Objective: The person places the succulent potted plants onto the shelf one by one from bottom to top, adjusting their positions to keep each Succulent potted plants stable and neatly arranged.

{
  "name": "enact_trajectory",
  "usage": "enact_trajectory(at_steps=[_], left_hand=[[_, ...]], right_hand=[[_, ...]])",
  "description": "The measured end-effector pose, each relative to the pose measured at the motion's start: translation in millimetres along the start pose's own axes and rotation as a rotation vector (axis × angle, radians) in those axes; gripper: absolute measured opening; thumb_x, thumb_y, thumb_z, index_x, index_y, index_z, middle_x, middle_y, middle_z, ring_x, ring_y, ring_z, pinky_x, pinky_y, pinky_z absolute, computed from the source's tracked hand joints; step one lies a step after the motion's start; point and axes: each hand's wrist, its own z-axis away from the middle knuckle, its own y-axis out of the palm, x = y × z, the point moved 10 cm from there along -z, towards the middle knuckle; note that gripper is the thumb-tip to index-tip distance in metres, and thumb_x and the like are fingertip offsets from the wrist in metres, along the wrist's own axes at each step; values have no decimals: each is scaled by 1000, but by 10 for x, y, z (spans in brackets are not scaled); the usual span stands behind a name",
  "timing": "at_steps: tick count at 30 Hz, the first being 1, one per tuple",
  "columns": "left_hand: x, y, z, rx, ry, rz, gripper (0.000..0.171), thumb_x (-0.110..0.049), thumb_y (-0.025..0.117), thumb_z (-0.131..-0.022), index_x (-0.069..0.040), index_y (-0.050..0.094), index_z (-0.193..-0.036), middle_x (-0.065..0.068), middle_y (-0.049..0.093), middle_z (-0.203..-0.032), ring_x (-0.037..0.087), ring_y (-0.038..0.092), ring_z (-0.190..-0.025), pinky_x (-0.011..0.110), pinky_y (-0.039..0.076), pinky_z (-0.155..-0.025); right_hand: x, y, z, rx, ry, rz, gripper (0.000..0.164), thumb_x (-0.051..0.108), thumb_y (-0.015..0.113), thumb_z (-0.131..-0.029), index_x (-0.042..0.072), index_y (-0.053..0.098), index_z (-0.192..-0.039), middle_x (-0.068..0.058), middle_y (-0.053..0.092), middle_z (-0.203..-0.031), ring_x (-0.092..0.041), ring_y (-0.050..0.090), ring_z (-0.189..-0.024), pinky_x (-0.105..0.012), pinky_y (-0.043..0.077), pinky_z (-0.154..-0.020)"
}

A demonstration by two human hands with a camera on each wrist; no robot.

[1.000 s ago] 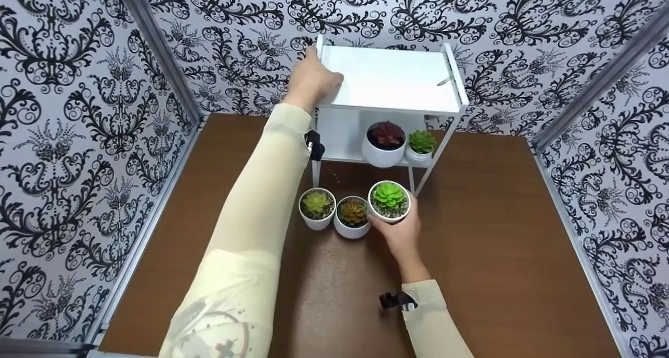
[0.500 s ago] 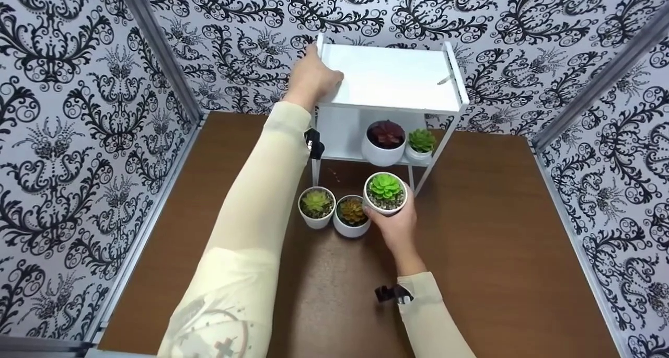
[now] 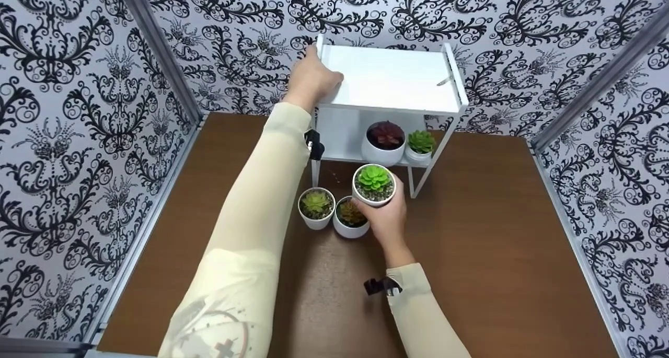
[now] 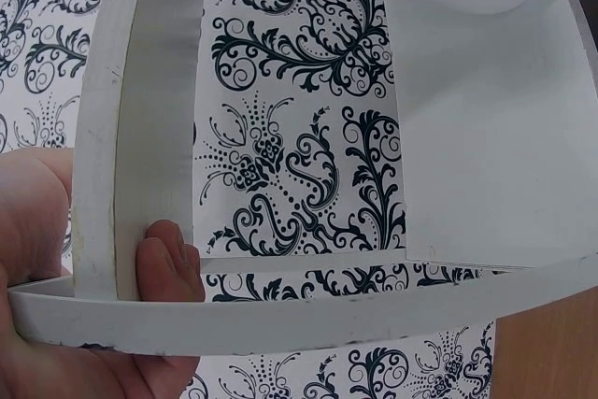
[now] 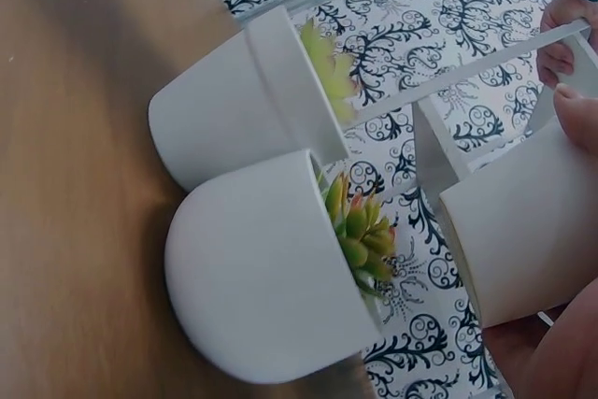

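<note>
My left hand (image 3: pixel 312 79) grips the upper left corner of a white two-tier shelf (image 3: pixel 389 78); in the left wrist view its fingers (image 4: pixel 170 263) curl round the frame. My right hand (image 3: pixel 388 214) holds a white pot with a bright green succulent (image 3: pixel 374 183), raised in front of the lower tier. On that tier stand a larger pot with a dark red succulent (image 3: pixel 384 143) and a small green succulent pot (image 3: pixel 420 145). Below, a yellow-green succulent pot (image 3: pixel 316 208) and an orange-brown succulent pot (image 3: pixel 350 226) stand side by side; the right hand partly covers the latter.
The brown table (image 3: pixel 496 243) stretches to both sides of the shelf. Patterned walls (image 3: pixel 251 39) with metal corner posts (image 3: pixel 162 49) enclose it at the back, left and right. The shelf's thin front leg (image 3: pixel 413 188) reaches down to the table.
My right hand has moved the bright green succulent pot up and to the left, toward the lower tier. The left hand and the other pots have stayed put.
</note>
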Motion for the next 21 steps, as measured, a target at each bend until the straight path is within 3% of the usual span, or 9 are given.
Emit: enact_trajectory(at_steps=[21], left_hand=[[2,6,19,4,-2,8,103,-35,73,-98,-27,4,-173,10,42,-170,28,48,-151,39,45,-123]], right_hand=[[89,134,-134,-14,-20,60,102,31,103,-64,14,52,-151,-7,64,-144,-25,61,-133,-42,47,-118]])
